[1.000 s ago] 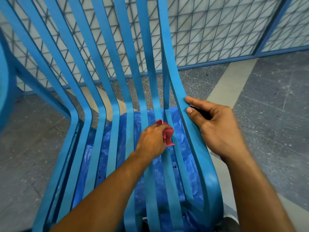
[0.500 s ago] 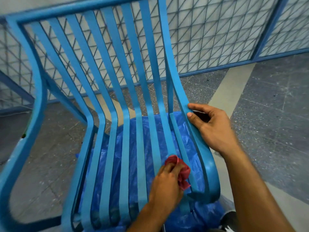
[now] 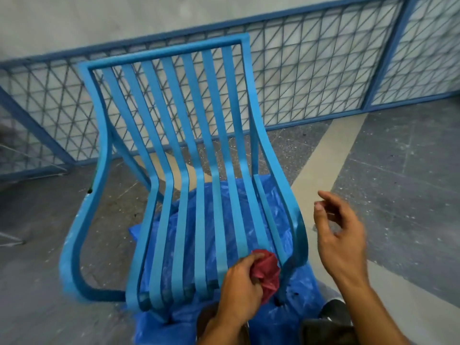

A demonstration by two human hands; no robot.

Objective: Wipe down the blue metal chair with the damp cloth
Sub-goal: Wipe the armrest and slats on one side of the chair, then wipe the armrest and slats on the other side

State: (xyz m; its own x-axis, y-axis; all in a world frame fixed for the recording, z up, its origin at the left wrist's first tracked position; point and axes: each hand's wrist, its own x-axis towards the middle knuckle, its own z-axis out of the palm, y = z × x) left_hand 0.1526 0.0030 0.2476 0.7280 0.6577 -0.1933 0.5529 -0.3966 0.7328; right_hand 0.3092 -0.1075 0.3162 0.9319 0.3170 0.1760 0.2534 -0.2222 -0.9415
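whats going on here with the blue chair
A person is wiping the blue metal chair. The left hand grips a crumpled red cloth at the front of the seat slats, by the right armrest. The right hand hangs open beside that armrest, touching nothing. A blue plastic sheet lies under the chair.

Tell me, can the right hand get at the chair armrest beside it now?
Probably yes. The right hand hovers open beside the armrest with nothing between them; the left hand and red cloth are lower, out of its path.
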